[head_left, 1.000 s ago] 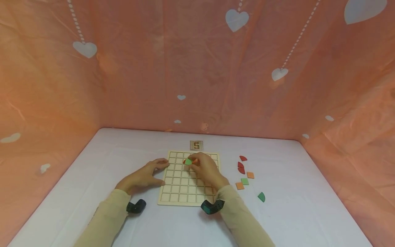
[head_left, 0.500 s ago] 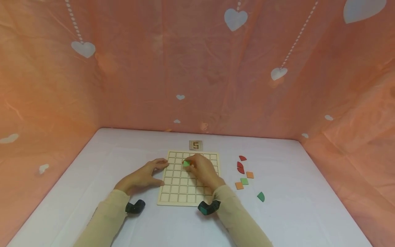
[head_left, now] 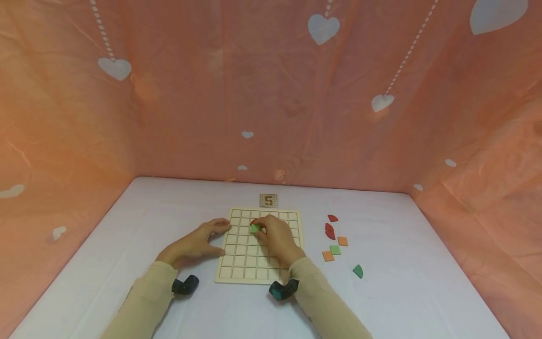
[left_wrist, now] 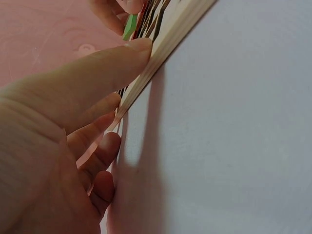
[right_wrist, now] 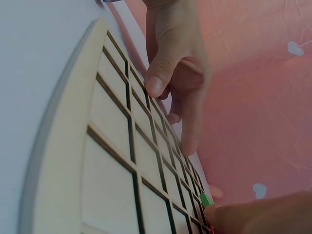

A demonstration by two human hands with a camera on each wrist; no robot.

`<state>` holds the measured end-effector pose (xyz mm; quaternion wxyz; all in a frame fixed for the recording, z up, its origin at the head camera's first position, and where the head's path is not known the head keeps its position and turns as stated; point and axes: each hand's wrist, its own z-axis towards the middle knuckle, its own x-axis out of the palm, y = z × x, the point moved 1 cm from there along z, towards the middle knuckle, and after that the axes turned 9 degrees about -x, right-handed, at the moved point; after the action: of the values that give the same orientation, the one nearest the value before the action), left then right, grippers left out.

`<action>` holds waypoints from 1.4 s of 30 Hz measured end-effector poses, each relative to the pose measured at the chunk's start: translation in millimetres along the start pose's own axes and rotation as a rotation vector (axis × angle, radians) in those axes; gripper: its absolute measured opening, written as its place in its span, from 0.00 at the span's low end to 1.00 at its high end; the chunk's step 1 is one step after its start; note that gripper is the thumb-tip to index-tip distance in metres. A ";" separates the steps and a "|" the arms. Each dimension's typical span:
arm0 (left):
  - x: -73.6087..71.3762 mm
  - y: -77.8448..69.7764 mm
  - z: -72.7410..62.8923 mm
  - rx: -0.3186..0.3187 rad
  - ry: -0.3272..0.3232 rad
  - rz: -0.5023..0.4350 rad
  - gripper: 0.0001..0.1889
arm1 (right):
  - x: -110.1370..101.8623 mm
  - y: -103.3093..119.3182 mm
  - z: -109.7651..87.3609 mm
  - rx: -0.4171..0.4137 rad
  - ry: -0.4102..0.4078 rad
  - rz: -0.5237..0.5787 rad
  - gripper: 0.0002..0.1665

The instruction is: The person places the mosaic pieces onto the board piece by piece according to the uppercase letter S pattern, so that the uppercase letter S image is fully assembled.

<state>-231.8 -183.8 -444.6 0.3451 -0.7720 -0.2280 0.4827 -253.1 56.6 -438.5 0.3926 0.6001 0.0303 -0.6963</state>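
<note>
A wooden grid board (head_left: 239, 261) lies on the white table. My left hand (head_left: 195, 242) rests at its left side, thumb and fingertips on the rim and fingers spread apart. In the left wrist view the thumb (left_wrist: 139, 48) lies over the board's edge. My right hand (head_left: 277, 238) is above the upper middle of the grid, pinching a light green square tile (head_left: 254, 229) between thumb and fingers. The tile (left_wrist: 129, 27) stands tilted in the left wrist view. Just behind it, a red quarter-circle piece (head_left: 254, 221) sits on the board, partly hidden by the fingers.
Right of the board lie several red quarter-circle pieces (head_left: 332, 218), two orange squares (head_left: 328, 256), another light green square (head_left: 335, 250) and a dark green quarter-circle (head_left: 358, 271). A small card marked like a 5 (head_left: 268, 200) lies behind the board. Pink cloth (head_left: 271, 94) surrounds the table.
My right hand has moved slightly toward me and left with the green square, which has come down in front of the red piece. An orange piece seen earlier is now covered. The left hand stays still.
</note>
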 end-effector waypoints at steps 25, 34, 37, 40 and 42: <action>0.2 2.9 2.4 -0.011 0.012 -0.030 0.42 | 5.0 0.5 -0.5 0.001 0.002 0.007 0.12; 0.2 1.8 2.0 0.012 0.009 -0.020 0.42 | 5.4 0.9 -0.6 0.018 0.005 0.003 0.12; 0.6 1.4 1.9 0.008 0.009 -0.027 0.42 | 5.0 1.4 -1.8 0.017 0.004 0.001 0.13; 0.7 1.5 1.5 -0.005 0.011 -0.034 0.42 | 5.8 1.6 -3.1 0.012 0.004 -0.004 0.12; 0.7 1.4 0.9 -0.009 0.009 -0.034 0.42 | 6.2 2.0 -4.0 0.014 0.006 -0.005 0.12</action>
<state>-232.3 -183.9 -446.3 0.3508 -0.7717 -0.2417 0.4723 -248.5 54.2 -444.0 0.3867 0.6049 0.0281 -0.6955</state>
